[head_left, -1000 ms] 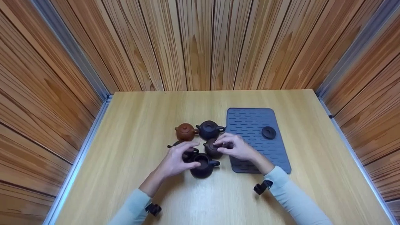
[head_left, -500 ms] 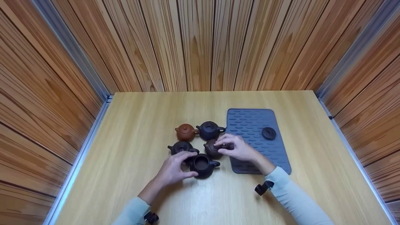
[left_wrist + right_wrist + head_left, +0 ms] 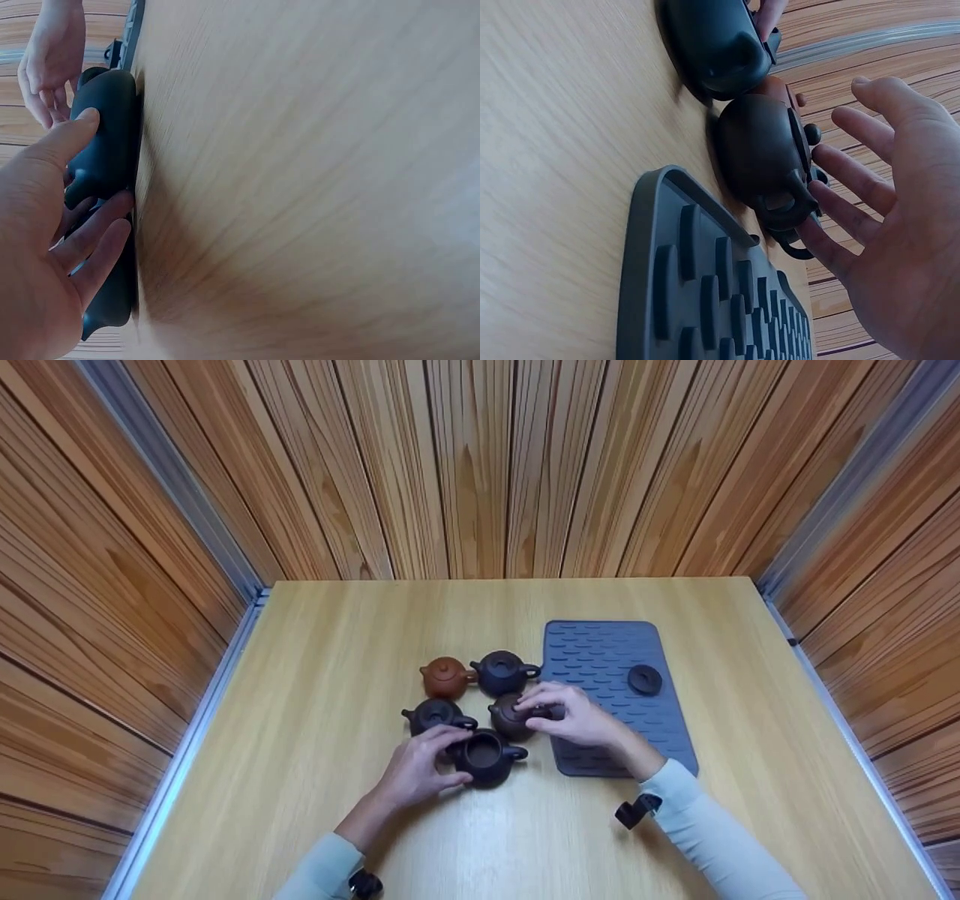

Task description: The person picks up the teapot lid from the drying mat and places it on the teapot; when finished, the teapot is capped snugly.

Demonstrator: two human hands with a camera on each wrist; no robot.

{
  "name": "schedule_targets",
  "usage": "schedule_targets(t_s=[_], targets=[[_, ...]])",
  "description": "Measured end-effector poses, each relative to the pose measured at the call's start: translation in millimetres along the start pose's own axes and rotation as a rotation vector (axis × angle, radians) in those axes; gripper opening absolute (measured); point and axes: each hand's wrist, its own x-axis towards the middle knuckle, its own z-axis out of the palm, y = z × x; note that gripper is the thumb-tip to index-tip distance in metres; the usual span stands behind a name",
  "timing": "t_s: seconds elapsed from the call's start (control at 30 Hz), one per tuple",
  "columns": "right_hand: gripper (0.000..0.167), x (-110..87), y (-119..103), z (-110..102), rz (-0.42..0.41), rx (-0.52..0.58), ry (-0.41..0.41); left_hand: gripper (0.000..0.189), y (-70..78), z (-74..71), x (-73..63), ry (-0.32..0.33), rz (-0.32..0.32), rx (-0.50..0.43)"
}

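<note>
A black teapot without its lid (image 3: 491,774) stands at the front of a cluster of teapots. My left hand (image 3: 416,771) holds it from the spout side; in the left wrist view the thumb presses its body (image 3: 112,150) while the other fingers reach round by the spout. Fingers spread and relaxed, my right hand (image 3: 570,716) hovers at a dark brown teapot (image 3: 510,726) with its lid on. The right wrist view has those fingertips close to the knob and handle of the brown teapot (image 3: 757,150), gripping nothing.
Behind stand a reddish-brown teapot (image 3: 445,678) and a black teapot (image 3: 500,682). Another black teapot (image 3: 431,709) sits left, close to the held one. A round dark lid (image 3: 645,679) lies on the grey ridged mat (image 3: 592,641) at right. Wood-panel walls enclose the table.
My left hand has come down from above the teapots and closed in on the side of the lidless black one. The right hand has hardly moved.
</note>
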Motion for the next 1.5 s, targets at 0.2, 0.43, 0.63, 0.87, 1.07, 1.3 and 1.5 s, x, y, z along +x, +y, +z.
schedule_targets(t_s=[0.2,0.43,0.63,0.87,1.07,1.3,1.5], targets=[[0.026,-2.3,-1.6,-3.0,-0.015,0.014,0.015,0.063,0.7,-0.6,0.9,0.001,0.003,0.000],[0.031,-12.6,-3.4,-14.6,0.029,0.007,0.058,0.063,0.9,-1.4,2.2,-0.016,-0.013,0.000],[0.038,-24.7,3.2,-31.8,0.049,-0.039,0.105,0.062,0.0,-1.7,2.1,-0.007,-0.003,-0.001],[0.042,-43.3,18.5,-51.1,0.104,-0.106,0.143,0.061,-1.0,-2.6,3.1,-0.017,-0.009,-0.015],[0.042,-56.7,31.5,-68.3,0.168,-0.138,0.202,0.061,-1.1,-2.1,4.3,-0.035,-0.026,-0.020],[0.040,-67.6,45.9,-88.4,0.223,-0.152,0.273,0.061,-1.5,-2.2,4.4,-0.050,-0.041,-0.020],[0.038,-73.9,55.1,-100.5,0.274,-0.172,0.331,0.061,-1.5,-3.5,4.5,-0.055,-0.038,-0.022]])
